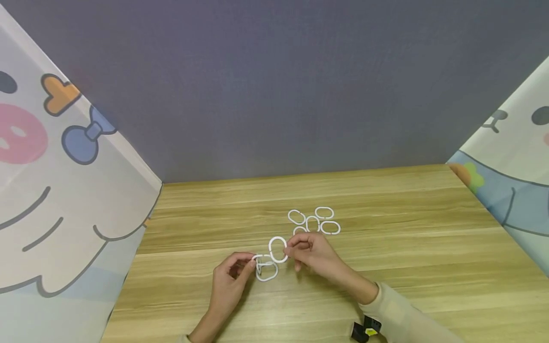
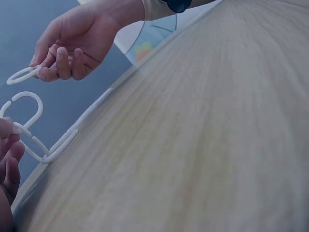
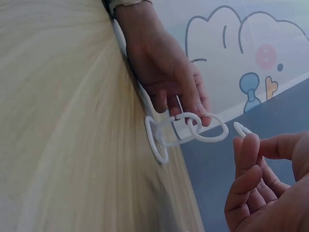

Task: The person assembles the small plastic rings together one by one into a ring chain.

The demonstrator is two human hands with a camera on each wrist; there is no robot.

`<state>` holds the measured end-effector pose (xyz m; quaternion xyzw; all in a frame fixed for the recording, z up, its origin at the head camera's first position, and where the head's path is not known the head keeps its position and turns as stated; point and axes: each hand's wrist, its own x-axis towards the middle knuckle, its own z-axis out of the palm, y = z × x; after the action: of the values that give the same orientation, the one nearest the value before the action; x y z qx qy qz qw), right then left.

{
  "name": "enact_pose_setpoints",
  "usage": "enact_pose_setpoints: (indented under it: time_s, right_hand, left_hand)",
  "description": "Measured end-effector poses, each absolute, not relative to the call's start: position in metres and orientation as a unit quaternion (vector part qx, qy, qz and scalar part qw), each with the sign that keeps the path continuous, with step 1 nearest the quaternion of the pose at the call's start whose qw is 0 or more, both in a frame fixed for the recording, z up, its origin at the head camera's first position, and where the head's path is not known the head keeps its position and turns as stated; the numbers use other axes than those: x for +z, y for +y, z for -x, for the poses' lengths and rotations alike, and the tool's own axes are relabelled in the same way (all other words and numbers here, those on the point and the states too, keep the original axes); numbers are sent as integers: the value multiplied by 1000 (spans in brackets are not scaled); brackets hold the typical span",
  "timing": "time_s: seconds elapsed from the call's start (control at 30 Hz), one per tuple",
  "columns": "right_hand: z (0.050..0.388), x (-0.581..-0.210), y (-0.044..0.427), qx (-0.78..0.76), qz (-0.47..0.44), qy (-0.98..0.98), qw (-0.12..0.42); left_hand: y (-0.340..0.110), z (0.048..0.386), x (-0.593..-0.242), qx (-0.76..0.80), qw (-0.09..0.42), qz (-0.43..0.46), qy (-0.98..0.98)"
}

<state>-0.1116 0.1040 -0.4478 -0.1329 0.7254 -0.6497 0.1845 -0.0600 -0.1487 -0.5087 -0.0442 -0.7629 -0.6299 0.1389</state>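
My left hand point(image 1: 228, 286) pinches one end of a short chain of white plastic links point(image 3: 207, 140) between thumb and fingers. The lowest link hangs down by the wooden tabletop in the right wrist view. A single white oval link point(image 1: 278, 237) is pinched at its edge by the thumb and fingertips of my right hand point(image 1: 318, 255). Each link has a small gap in its loop. In both wrist views the single link is apart from the chain, close to its upper link. The fingers partly cover the held edges.
Several loose white links point(image 1: 330, 221) lie on the wooden table point(image 1: 386, 209) just beyond my right hand. A grey panel point(image 1: 300, 95) stands behind the table, with cartoon-printed walls point(image 1: 128, 200) at both sides. A black device point(image 1: 360, 332) sits by the right sleeve.
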Motion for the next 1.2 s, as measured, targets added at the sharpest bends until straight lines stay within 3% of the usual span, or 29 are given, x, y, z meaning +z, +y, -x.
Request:
enact_pose_setpoints:
  time_s: [0.43,1.2]
  right_hand:
    - [104,-452,92,-685,100,679,243]
    - [105,-460,88,-675,80,690,250]
  left_hand:
    - [-149,59,-509,-634,134,48,-760]
    - [-150,59,-510,-622,140,69,-767]
